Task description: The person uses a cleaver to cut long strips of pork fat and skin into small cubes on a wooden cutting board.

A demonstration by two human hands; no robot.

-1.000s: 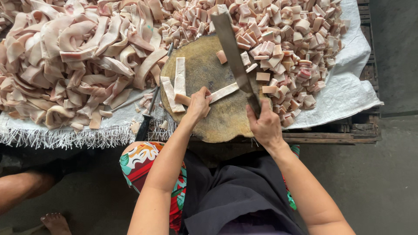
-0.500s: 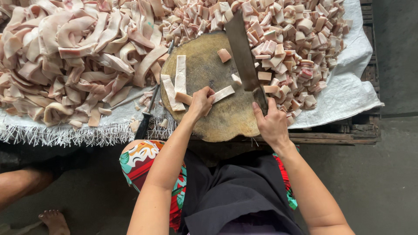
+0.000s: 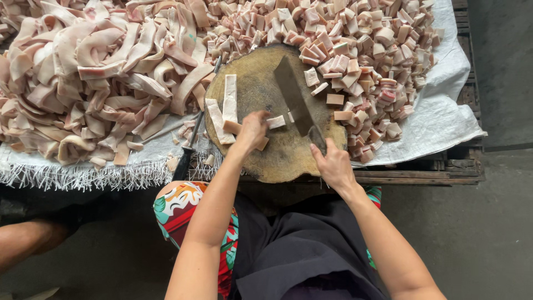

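A round wooden chopping block [image 3: 266,150] lies in front of me. My right hand [image 3: 332,164] grips the handle of a wide cleaver [image 3: 294,95], whose blade is down on the block beside a short pale strip of pork skin [image 3: 276,121]. My left hand [image 3: 252,129] presses that strip at its left end. Two long pale strips [image 3: 224,108] lie side by side on the left part of the block.
A big heap of long pork skin strips [image 3: 94,72] fills the left of the white sheet [image 3: 444,119]. Several cut cubes [image 3: 361,50] are piled at the right. A dark-handled knife [image 3: 189,147] lies left of the block. Another person's leg [image 3: 28,241] shows lower left.
The cleaver has come down from above the block's right side onto the strip. My left hand stays on the strip, which is now shorter.
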